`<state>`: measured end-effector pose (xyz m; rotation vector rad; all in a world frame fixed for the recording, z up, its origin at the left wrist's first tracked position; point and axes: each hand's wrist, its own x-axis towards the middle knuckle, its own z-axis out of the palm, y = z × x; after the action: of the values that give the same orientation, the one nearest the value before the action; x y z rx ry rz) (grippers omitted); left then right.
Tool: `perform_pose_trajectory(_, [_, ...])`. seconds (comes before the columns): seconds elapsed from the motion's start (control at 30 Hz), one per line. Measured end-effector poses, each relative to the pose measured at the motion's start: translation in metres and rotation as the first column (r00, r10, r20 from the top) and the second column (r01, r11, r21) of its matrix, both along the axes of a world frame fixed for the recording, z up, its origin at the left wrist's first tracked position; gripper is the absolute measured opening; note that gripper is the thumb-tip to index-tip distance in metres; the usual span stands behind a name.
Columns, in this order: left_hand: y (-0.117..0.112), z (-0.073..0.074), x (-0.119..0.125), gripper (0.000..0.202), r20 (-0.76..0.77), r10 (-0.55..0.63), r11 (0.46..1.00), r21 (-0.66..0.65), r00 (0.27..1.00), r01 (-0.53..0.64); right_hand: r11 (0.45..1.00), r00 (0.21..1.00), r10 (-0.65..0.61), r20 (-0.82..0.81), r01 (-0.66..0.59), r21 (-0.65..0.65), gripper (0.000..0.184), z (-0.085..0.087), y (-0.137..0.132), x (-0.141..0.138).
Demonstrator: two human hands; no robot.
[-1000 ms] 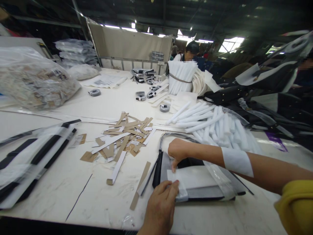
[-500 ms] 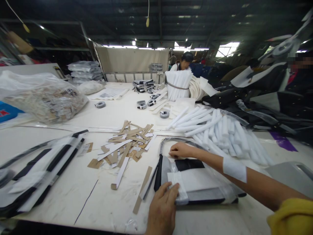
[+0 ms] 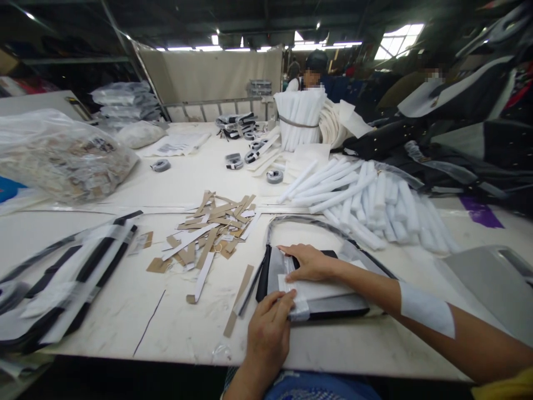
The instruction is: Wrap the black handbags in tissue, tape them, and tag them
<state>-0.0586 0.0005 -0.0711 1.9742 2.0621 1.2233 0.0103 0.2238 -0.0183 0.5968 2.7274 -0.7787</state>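
A grey and black bag (image 3: 339,305) lies flat on the table before me, with a film-wrapped handle loop (image 3: 306,221) at its far side. A white sheet (image 3: 320,289) rests on it, and a strip of clear plastic film (image 3: 300,309) crosses its left end. My left hand (image 3: 268,328) is at the near left corner, fingers bent together on the edge of the film. My right hand (image 3: 310,262) lies over the bag's upper left part, thumb apart from the stretched fingers, pressing on the film. Its palm side is hidden.
Left of the bag lies a heap of brown and white paper strips (image 3: 212,228). Another partly wrapped bag (image 3: 79,278) is at far left. White foam rods (image 3: 362,194) pile up behind on the right, near black bags (image 3: 470,161). A person (image 3: 312,69) is across the table.
My right hand has come down from beyond the bag onto its upper left part, its fingers opening. The left fingers have drawn together at the film's edge. The camera view has tilted downward.
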Motion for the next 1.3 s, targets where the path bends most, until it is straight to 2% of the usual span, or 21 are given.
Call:
perform_pose_trajectory(0.13, [0.000,0.000,0.001,0.053,-0.038,0.011,0.999,0.045,0.999,-0.009,0.999,0.998,-0.048,-0.044,0.049,0.020,0.071,-0.003,-0.005,0.002])
perform_pose_trajectory(0.3, [0.002,0.001,0.001,0.042,-0.091,0.033,0.988,0.154,0.995,-0.019,0.997,0.992,-0.074,-0.102,0.076,0.015,0.060,-0.008,-0.005,0.004])
perform_pose_trajectory(0.4, [0.001,0.007,0.000,0.038,-0.062,0.000,0.991,0.130,0.998,0.008,0.998,0.990,-0.060,-0.128,0.056,-0.031,0.055,-0.005,0.000,0.007])
perform_pose_trajectory(0.47, [0.001,0.013,-0.001,0.039,-0.027,-0.030,0.997,0.067,0.999,0.032,0.998,0.992,-0.015,-0.125,0.007,-0.065,0.066,0.000,0.003,0.009])
perform_pose_trajectory(0.53, [0.000,0.019,0.000,0.043,-0.017,-0.034,0.999,-0.006,0.999,0.034,0.997,0.993,0.035,-0.113,-0.043,-0.068,0.094,0.003,0.003,0.010])
perform_pose_trajectory(0.6, [0.000,0.023,0.000,0.053,-0.022,-0.032,0.998,-0.057,0.999,0.031,0.997,0.994,0.036,-0.098,-0.043,-0.068,0.115,0.003,0.003,0.008])
perform_pose_trajectory(0.63, [0.000,0.023,0.001,0.059,-0.017,-0.032,0.997,-0.071,0.999,0.031,0.997,0.995,0.017,-0.094,-0.024,-0.075,0.118,0.002,0.003,0.007])
perform_pose_trajectory(0.7, [0.001,0.020,0.002,0.070,0.007,-0.029,0.997,-0.076,1.000,0.029,0.995,0.995,-0.047,-0.092,0.038,-0.095,0.109,-0.003,0.002,0.004])
perform_pose_trajectory(0.83, [0.002,0.004,0.004,0.076,0.035,0.022,1.000,-0.007,0.999,-0.022,0.986,0.981,-0.141,-0.135,0.128,-0.103,0.075,-0.015,0.005,0.000])
perform_pose_trajectory(0.93, [0.002,-0.009,0.002,0.078,-0.011,0.015,0.998,0.060,1.000,-0.015,0.982,0.965,-0.183,-0.189,0.170,-0.084,0.046,-0.021,0.006,-0.002])
perform_pose_trajectory(1.0, [0.002,-0.016,0.001,0.077,-0.061,0.009,0.995,0.098,0.998,-0.003,0.978,0.952,-0.207,-0.225,0.199,-0.058,0.034,-0.023,0.007,-0.006])
perform_pose_trajectory(1.1, [0.003,-0.019,-0.002,0.072,-0.129,0.005,0.990,0.141,0.992,0.013,0.976,0.941,-0.218,-0.259,0.217,-0.033,0.031,-0.019,0.007,-0.013])
perform_pose_trajectory(1.17, [0.002,-0.016,-0.004,0.069,-0.139,-0.020,0.987,0.153,0.990,0.042,0.976,0.931,-0.213,-0.296,0.218,-0.017,0.028,-0.010,0.004,-0.011])
perform_pose_trajectory(1.23, [0.000,-0.008,-0.007,0.061,-0.120,-0.067,0.985,0.152,0.990,0.085,0.973,0.908,-0.211,-0.362,0.231,0.012,0.032,0.002,-0.001,0.006])
perform_pose_trajectory(1.3, [-0.006,0.001,-0.010,0.049,-0.089,-0.100,0.984,0.139,0.991,0.112,0.961,0.868,-0.217,-0.446,0.271,0.060,0.041,0.012,-0.003,0.040])
